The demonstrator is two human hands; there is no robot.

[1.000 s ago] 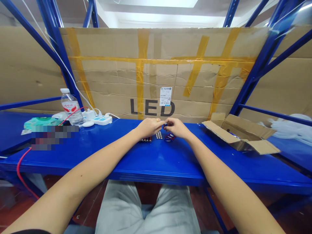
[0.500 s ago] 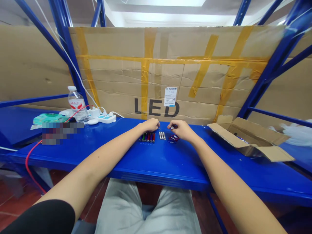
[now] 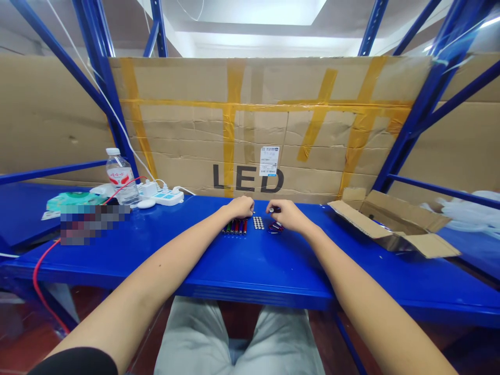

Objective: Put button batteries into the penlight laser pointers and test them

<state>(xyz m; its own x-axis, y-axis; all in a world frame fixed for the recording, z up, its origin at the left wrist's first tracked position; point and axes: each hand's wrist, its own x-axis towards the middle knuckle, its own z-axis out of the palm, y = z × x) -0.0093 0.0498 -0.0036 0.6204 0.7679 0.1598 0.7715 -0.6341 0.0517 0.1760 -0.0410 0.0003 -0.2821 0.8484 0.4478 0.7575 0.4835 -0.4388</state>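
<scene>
My left hand [image 3: 242, 207] is closed at the far end of a row of coloured metal tubes [image 3: 235, 227]. A tiny silver piece [image 3: 254, 212] shows at its fingertips, too small to name surely. To the right of the tubes lies a neat block of round silver button cells [image 3: 258, 223]. Curled fingers of my right hand [image 3: 287, 212] grip a small dark tube [image 3: 273, 210] whose round end looks silver. Just below that hand is a small pile of red and blue carabiner clips [image 3: 275, 227]. Fingertips of both hands are partly hidden.
An open cardboard box [image 3: 385, 221] stands on the blue table [image 3: 258, 265] at right. To the left are a water bottle [image 3: 121, 177], a white power strip [image 3: 170, 198] and a green packet [image 3: 74, 200]. A large cardboard sheet [image 3: 175, 135] walls off the back.
The camera view has tilted up slightly, so everything sits a little lower in the picture. Both hands stay over about the same spots, still closed.
</scene>
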